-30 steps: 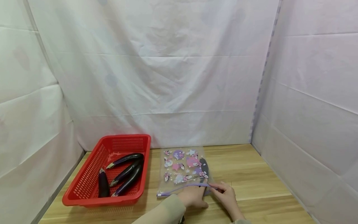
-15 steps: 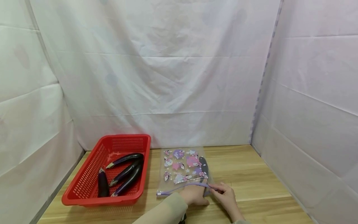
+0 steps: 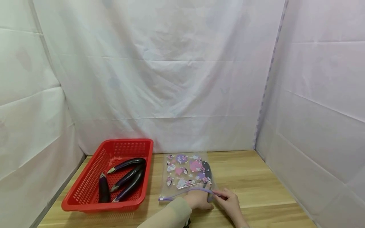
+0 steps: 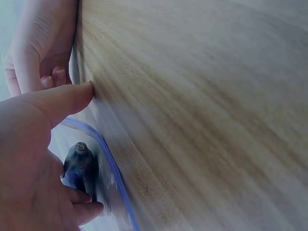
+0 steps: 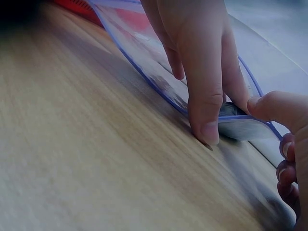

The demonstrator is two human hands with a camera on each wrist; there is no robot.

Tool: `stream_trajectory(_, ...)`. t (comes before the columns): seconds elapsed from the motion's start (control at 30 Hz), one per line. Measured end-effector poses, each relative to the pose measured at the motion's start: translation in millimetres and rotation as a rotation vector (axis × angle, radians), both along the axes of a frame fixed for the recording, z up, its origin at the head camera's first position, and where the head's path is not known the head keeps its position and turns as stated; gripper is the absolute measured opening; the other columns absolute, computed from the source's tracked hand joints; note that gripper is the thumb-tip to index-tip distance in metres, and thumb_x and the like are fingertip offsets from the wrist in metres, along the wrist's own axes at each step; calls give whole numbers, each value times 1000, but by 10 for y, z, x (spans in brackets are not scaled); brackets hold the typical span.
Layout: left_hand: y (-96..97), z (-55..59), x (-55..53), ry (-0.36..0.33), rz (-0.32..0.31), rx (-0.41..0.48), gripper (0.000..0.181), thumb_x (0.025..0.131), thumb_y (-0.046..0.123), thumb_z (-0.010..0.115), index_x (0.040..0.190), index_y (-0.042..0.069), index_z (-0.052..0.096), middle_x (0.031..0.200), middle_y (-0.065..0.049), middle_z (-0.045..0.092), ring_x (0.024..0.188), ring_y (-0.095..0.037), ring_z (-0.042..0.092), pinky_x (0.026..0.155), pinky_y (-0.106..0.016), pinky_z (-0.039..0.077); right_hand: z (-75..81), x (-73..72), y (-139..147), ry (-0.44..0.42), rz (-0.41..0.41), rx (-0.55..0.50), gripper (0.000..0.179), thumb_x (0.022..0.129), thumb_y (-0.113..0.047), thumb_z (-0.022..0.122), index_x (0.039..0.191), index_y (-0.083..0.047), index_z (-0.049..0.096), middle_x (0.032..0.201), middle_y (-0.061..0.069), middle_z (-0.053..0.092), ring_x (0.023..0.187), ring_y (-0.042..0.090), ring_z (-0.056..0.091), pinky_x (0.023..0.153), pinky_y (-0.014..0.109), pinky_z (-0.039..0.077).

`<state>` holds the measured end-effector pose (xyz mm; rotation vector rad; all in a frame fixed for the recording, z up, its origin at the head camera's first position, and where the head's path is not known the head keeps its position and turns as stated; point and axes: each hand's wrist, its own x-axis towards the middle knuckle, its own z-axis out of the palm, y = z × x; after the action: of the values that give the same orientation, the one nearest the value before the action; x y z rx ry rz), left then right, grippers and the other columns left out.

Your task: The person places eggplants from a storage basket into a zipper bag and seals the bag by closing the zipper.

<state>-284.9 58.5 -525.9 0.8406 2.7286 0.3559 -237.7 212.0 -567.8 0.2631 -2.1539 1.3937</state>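
Observation:
A clear zip bag (image 3: 174, 185) printed with pink and purple figures lies flat, its purple zip edge toward me. Inside, along the right side, is a dark eggplant (image 3: 207, 171); the left wrist view shows its stem end (image 4: 81, 148) near the mouth. My left hand (image 3: 197, 199) reaches into the mouth with fingers extended beside the eggplant, while its thumb (image 5: 206, 127) stays outside, spread toward the table. My right hand (image 3: 230, 203) pinches the bag's zip edge at the right corner. The bag's print partly hides the left fingertips.
Left of the bag stands a red plastic basket (image 3: 149, 177) holding several eggplants (image 3: 131, 186). Beneath everything is a wood-grain table (image 3: 251, 177). White cloth walls (image 3: 171, 88) close off the back and both sides.
Both hands keep nearly the same places at the bag's mouth. The whole head view has shifted slightly, and the bag edge lies a little differently over the left hand.

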Motion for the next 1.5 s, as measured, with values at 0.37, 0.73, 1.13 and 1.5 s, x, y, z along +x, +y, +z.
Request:
stream_trajectory(0.37,3,-36,-24,18,19,5,79,78,51,73,142,15,43,134,-5,57,121,-26,54,88,-46,49,22,22,-29,2,-12,15,18,67,11,79,82,3,75,58,1,45,51,6,39,46,22,34)
stream_trajectory(0.73,-3,-61,-31,58,52,28,78,76,50,75,141,17,46,135,-5,55,120,-27,54,89,-47,48,-230,-115,41,11,-20,4,19,67,9,80,84,0,76,58,-2,43,51,5,37,44,23,33)
stream_trajectory(1.13,-25,-54,-12,40,48,26,77,80,49,72,143,16,44,137,-6,54,122,-26,53,90,-45,48,-363,-168,117,-9,10,-15,21,69,2,82,86,-10,79,59,-10,44,52,1,37,44,22,34)
stream_trajectory(1.5,-173,-37,200,30,-25,-9,74,85,56,63,147,23,42,140,-6,52,119,-28,56,95,-46,45,-346,-162,127,-62,-35,1,20,69,-2,83,85,-13,79,59,-12,41,54,3,38,48,23,34)
